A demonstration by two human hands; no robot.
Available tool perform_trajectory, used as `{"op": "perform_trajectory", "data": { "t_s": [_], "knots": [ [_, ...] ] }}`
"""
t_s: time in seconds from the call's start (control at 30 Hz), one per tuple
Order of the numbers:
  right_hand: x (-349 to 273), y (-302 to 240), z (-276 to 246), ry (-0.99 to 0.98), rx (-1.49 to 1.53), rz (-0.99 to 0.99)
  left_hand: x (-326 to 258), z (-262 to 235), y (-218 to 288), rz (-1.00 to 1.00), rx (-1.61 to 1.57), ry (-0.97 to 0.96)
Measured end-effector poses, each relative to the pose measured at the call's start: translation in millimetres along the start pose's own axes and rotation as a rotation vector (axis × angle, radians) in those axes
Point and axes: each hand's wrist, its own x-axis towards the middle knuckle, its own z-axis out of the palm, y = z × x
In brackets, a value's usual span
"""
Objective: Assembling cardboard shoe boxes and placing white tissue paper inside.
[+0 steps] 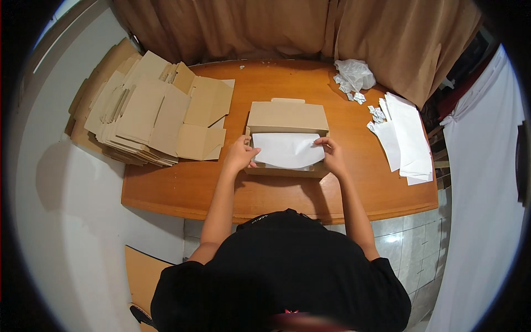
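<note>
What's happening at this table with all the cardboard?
A person in a black shirt is pressing a white sheet of paper into an open brown cardboard box on the wooden table. The left hand holds the sheet's left edge, the right hand its right edge. A stack of flat cardboard blanks lies to the left, more white sheets to the right.

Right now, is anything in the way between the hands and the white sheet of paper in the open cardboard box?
Nothing visible is. The left hand and right hand already touch the white paper sheet at its two ends, inside the open brown cardboard box on the wooden table.
</note>
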Motion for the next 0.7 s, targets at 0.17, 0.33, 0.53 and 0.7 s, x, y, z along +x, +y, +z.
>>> {"op": "perform_trajectory", "data": {
  "t_s": [0.17, 0.33, 0.53, 0.7],
  "knots": [
    [10, -13, -4, 0.052, 0.743, 0.284, 2, -10, -3, -0.068, -0.072, -0.005],
    [19, -20, 0, 0.227, 0.753, 0.275, -4, -18, 12, -0.278, -0.148, -0.027],
    [18, -10, -12, 0.219, 0.584, 0.283, 1, -10, 0, -0.223, -0.655, -0.196],
    [13, -9, -19, 0.177, 0.252, 0.284, 20, -8, -8, -0.186, -0.69, -0.073]
  ]
}}
